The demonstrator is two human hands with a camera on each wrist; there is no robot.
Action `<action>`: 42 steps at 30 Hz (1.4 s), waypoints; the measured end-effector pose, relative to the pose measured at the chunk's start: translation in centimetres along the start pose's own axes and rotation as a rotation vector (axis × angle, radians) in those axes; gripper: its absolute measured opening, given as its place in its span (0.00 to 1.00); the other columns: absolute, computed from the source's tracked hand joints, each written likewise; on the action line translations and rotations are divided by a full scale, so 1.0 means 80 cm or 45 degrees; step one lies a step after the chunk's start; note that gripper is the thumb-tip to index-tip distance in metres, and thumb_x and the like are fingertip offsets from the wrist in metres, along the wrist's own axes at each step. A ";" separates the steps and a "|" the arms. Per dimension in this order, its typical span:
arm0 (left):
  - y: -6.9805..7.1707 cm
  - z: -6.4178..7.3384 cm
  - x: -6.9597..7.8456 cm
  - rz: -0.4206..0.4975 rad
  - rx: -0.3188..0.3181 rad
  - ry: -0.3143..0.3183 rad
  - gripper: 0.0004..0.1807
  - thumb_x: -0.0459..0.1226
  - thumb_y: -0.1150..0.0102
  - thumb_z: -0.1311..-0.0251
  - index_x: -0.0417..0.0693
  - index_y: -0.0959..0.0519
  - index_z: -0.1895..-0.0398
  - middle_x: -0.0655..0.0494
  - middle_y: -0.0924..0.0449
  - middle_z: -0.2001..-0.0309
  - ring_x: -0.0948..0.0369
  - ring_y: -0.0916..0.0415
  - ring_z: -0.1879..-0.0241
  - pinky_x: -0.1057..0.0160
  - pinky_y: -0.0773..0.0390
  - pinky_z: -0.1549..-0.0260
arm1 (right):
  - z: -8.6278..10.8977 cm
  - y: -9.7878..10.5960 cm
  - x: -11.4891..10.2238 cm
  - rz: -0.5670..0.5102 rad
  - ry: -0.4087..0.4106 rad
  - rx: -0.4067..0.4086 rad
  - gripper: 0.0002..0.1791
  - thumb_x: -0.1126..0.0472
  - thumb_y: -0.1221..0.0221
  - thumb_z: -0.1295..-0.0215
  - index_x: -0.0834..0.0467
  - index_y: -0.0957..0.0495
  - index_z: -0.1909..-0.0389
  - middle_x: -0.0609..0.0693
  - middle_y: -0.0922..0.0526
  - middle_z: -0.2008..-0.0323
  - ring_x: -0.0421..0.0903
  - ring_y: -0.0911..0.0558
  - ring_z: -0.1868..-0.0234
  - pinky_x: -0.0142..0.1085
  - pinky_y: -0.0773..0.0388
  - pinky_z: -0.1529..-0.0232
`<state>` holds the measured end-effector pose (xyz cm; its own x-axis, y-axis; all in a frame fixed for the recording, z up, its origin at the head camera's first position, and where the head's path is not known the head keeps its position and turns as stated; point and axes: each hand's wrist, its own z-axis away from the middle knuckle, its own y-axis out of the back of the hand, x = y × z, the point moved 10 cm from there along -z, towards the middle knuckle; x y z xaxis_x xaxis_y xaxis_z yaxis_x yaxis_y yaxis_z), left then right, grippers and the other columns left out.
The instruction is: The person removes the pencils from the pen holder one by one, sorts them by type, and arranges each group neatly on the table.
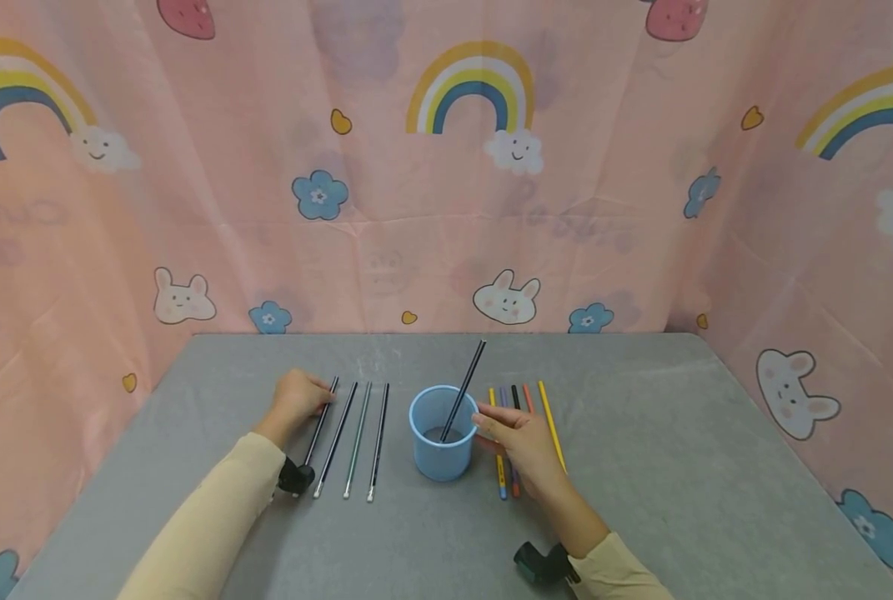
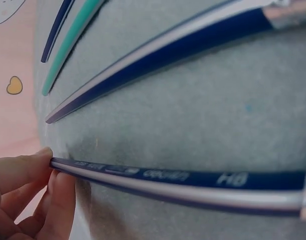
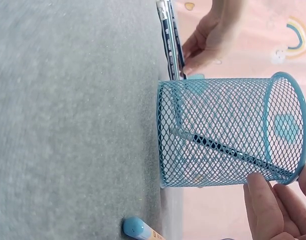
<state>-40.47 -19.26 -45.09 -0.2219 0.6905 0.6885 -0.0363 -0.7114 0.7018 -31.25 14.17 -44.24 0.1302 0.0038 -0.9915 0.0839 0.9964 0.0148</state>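
My left hand (image 1: 301, 398) pinches the far end of a dark blue pencil (image 2: 193, 184) marked HB, the leftmost in a row. Beside it lie another dark blue pencil (image 1: 337, 440), a green pencil (image 1: 358, 440) and a dark striped pencil (image 1: 378, 442), their eraser ends toward me. A light blue mesh pencil cup (image 3: 223, 110) stands upright on the table. One dark pencil (image 1: 464, 390) leans inside it, its top above the rim. My right hand (image 1: 524, 437) holds the cup's rim at the right side, thumb and fingers on it.
Under and beside my right hand lie several coloured pens, among them a yellow pen (image 1: 552, 425) and a blue-ended yellow one (image 1: 501, 475). A grey cloth covers the table (image 1: 671, 467). Pink printed curtains (image 1: 416, 233) hang behind and at both sides.
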 end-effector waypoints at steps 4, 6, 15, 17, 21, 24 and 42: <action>0.000 0.000 0.000 -0.032 0.025 0.006 0.09 0.30 0.36 0.41 0.31 0.15 0.61 0.43 0.15 0.69 0.64 0.25 0.79 0.70 0.24 0.79 | 0.000 0.000 -0.001 0.003 0.003 0.001 0.16 0.67 0.37 0.35 0.68 0.18 0.47 0.63 0.16 0.46 0.47 0.13 0.51 0.44 0.16 0.51; 0.001 0.001 0.002 -0.058 0.039 -0.005 0.09 0.30 0.36 0.41 0.31 0.15 0.62 0.44 0.15 0.70 0.63 0.26 0.78 0.69 0.25 0.79 | 0.000 0.000 -0.001 0.005 0.004 -0.001 0.16 0.67 0.37 0.35 0.68 0.19 0.47 0.64 0.17 0.46 0.49 0.13 0.50 0.44 0.16 0.51; 0.003 0.008 0.016 -0.112 0.094 -0.084 0.09 0.30 0.39 0.40 0.30 0.15 0.61 0.35 0.14 0.59 0.50 0.20 0.65 0.55 0.18 0.67 | 0.000 -0.001 0.000 -0.003 -0.015 -0.010 0.17 0.67 0.37 0.35 0.67 0.19 0.47 0.63 0.17 0.45 0.45 0.13 0.51 0.45 0.16 0.50; 0.005 0.011 0.023 -0.099 0.119 -0.094 0.11 0.31 0.41 0.37 0.31 0.15 0.58 0.35 0.15 0.55 0.47 0.18 0.59 0.53 0.17 0.62 | 0.000 -0.002 0.001 -0.002 -0.022 -0.012 0.17 0.66 0.36 0.35 0.67 0.18 0.47 0.63 0.17 0.45 0.44 0.13 0.52 0.44 0.16 0.50; 0.005 0.020 0.053 0.061 0.143 -0.148 0.14 0.35 0.44 0.32 0.37 0.17 0.49 0.37 0.16 0.49 0.46 0.18 0.52 0.54 0.17 0.61 | 0.001 -0.001 0.002 -0.001 -0.026 -0.006 0.17 0.66 0.36 0.36 0.66 0.18 0.47 0.62 0.16 0.46 0.45 0.13 0.52 0.44 0.16 0.50; 0.001 0.032 0.091 0.179 0.159 -0.256 0.14 0.36 0.43 0.31 0.39 0.17 0.47 0.39 0.16 0.48 0.46 0.18 0.51 0.56 0.17 0.61 | 0.000 0.000 0.003 -0.007 -0.021 0.000 0.16 0.67 0.36 0.36 0.67 0.18 0.47 0.62 0.16 0.46 0.44 0.13 0.53 0.45 0.16 0.50; -0.071 0.093 0.214 0.368 -0.011 -0.621 0.11 0.36 0.34 0.38 0.43 0.15 0.54 0.49 0.12 0.56 0.54 0.14 0.54 0.58 0.14 0.56 | 0.001 0.001 -0.001 -0.003 0.005 -0.013 0.16 0.67 0.37 0.34 0.67 0.18 0.48 0.62 0.15 0.47 0.48 0.13 0.51 0.43 0.15 0.51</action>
<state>-36.82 -2.43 -35.92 0.2516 0.4464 0.8588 -0.0497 -0.8802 0.4720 -31.21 14.22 -44.19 0.1263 0.0015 -0.9920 0.0744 0.9972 0.0109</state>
